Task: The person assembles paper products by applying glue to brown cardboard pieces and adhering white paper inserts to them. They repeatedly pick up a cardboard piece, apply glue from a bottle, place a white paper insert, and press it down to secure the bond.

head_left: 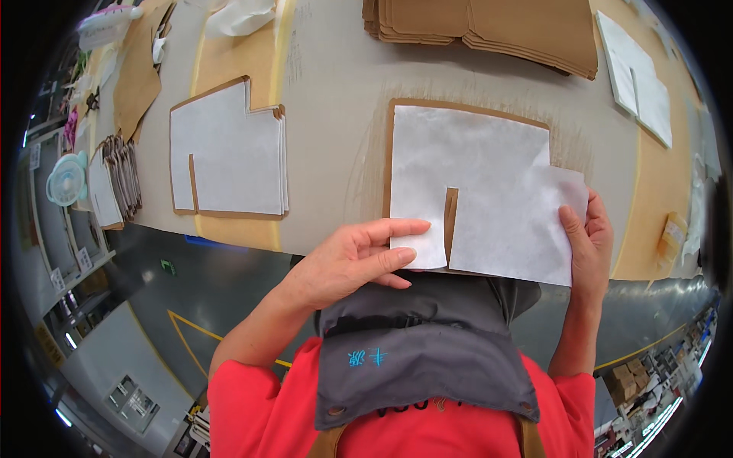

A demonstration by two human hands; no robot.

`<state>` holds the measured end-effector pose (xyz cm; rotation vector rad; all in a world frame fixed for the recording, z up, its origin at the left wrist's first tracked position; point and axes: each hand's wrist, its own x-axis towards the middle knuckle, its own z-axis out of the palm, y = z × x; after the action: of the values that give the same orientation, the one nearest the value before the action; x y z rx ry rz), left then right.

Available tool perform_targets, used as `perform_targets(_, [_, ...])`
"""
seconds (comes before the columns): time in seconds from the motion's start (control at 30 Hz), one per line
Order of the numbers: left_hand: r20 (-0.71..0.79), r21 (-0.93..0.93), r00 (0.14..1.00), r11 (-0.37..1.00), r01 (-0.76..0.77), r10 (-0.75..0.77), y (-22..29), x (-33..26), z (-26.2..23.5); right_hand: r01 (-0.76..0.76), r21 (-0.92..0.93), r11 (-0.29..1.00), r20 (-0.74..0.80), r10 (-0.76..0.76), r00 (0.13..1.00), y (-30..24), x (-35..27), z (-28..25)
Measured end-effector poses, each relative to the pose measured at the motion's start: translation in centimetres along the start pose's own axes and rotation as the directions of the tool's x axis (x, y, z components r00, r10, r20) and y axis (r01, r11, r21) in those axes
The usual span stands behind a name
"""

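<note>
A white cut sheet with a narrow slot at its near edge lies over a slightly larger brown piece. Brown shows along the left and far edges and through the slot. My left hand is closed at the sheet's near left corner, index finger and thumb on top and other fingers lower down. At the right edge my right hand grips the white sheet, thumb on top and fingers behind, where the sheet bends up a little. Whether the brown piece is also in either grip is hidden.
A stack of brown pieces lies at the far side. Similar white-covered brown pieces lie to the left, and white sheets at the far right. Several pieces and a pale blue fan stand at the left edge.
</note>
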<state>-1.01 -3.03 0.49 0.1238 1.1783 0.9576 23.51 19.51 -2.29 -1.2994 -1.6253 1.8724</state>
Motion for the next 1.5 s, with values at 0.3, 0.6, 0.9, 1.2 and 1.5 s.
perform_targets(0.3, [0.046,0.580,0.965,0.779,-0.236,0.258,-0.6,-2.0,-0.4,-0.004,-0.036,0.999,-0.011,0.003,1.000,-0.1,0.1,0.0])
perform_targets(0.6, [0.389,0.920,0.724,-0.273,-0.280,0.570,-2.3,-0.3,-0.9,-0.008,-0.069,0.998,-0.041,0.006,0.999,-0.4,-0.1,0.4])
perform_targets(0.9, [0.440,0.868,0.786,-0.432,-0.247,0.435,-0.6,-1.6,-1.7,0.007,-0.054,0.999,-0.014,-0.007,1.000,-0.2,-0.1,0.5])
perform_targets(1.2, [0.503,0.851,0.686,-0.437,-0.290,0.525,0.4,0.0,-0.2,0.036,-0.033,0.999,0.004,-0.036,0.999,-0.1,-0.3,0.5])
perform_targets(1.5, [0.646,0.760,0.462,-0.455,-0.465,0.608,1.3,10.4,6.9,0.056,-0.114,0.992,-0.054,-0.063,0.997,-0.7,-0.9,0.6])
